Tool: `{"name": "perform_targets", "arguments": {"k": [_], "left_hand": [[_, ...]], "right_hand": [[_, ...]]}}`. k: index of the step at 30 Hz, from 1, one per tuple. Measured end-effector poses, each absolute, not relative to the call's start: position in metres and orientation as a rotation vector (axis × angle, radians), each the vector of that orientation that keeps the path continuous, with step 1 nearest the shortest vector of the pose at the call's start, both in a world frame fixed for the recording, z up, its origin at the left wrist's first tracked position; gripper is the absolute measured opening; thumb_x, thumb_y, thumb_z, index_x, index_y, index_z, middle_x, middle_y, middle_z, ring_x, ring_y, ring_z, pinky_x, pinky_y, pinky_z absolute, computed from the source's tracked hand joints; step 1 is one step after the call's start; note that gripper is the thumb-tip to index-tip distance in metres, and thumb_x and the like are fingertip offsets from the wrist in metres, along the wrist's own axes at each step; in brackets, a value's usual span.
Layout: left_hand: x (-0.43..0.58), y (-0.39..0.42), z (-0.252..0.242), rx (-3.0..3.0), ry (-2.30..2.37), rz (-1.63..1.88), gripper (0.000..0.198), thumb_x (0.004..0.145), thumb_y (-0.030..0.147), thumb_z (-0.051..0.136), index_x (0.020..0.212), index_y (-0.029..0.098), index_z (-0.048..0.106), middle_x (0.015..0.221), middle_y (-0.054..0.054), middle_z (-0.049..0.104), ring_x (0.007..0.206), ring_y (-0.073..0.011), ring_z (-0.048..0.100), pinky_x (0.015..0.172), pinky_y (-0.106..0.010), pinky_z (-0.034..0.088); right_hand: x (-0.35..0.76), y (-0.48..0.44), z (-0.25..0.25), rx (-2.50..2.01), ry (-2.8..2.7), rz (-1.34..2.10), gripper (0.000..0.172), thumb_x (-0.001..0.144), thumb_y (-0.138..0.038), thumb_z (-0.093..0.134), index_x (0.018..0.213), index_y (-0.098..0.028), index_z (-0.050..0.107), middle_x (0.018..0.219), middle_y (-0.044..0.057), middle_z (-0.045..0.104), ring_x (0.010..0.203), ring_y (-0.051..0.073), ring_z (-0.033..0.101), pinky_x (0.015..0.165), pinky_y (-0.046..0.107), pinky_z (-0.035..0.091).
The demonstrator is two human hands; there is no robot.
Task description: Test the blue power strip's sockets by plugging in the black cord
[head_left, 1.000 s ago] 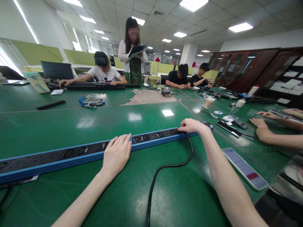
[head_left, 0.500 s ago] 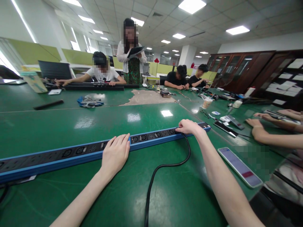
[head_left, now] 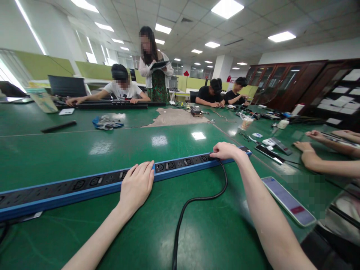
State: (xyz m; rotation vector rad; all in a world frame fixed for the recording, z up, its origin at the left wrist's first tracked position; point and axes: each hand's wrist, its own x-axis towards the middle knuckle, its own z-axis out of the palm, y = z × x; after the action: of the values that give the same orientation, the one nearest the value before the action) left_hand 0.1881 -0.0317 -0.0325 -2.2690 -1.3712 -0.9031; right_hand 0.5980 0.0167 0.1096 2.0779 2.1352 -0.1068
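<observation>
A long blue power strip (head_left: 180,171) with a black face and several sockets lies across the green table (head_left: 135,240), slanting up to the right. Over its middle is my left hand (head_left: 137,183), fingers together and bent across the strip, gripping it. Near the strip's right end, my right hand (head_left: 225,150) is closed round the plug of a black power cord (head_left: 194,198). The plug sits at a socket, mostly hidden by my fingers, so how deep it is in cannot be told. From there the cord curves down toward the table's near edge.
Right of my right forearm lies a phone (head_left: 289,200). A co-worker's arm (head_left: 323,161) reaches in from the right, near a dark flat device (head_left: 268,153). Across the table are gloves (head_left: 108,122), a dark bar (head_left: 59,126), a cup (head_left: 246,122) and several people.
Both my hands stay in place on the strip and at the plug. The view has shifted slightly. The standing person across the table has turned their head toward the left.
</observation>
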Motion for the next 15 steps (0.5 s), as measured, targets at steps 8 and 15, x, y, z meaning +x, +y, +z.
{"name": "perform_targets", "arguments": {"k": [8,15], "left_hand": [[0.188,-0.030,-0.035,-2.277,-1.371,-0.880,0.049,0.108,0.031,0.043,0.151,0.017,0.061,0.145,-0.014,0.069,0.132,-0.0306,0.065,0.122,-0.051,0.040],[0.186,-0.029,-0.038,-2.269,-1.358,-0.894,0.049,0.108,0.033,0.044,0.151,0.017,0.061,0.146,-0.014,0.068,0.130,-0.0316,0.066,0.122,-0.052,0.040]], "right_hand": [[0.670,-0.011,0.145,2.659,2.258,-0.393,0.049,0.104,-0.061,0.049,0.107,-0.019,0.073,0.102,0.010,0.081,0.075,0.019,0.073,0.068,0.025,0.053],[0.717,-0.008,0.131,2.703,1.956,-0.153,0.046,0.102,-0.059,0.056,0.105,-0.017,0.075,0.089,0.013,0.081,0.071,0.022,0.074,0.069,0.029,0.053]]}}
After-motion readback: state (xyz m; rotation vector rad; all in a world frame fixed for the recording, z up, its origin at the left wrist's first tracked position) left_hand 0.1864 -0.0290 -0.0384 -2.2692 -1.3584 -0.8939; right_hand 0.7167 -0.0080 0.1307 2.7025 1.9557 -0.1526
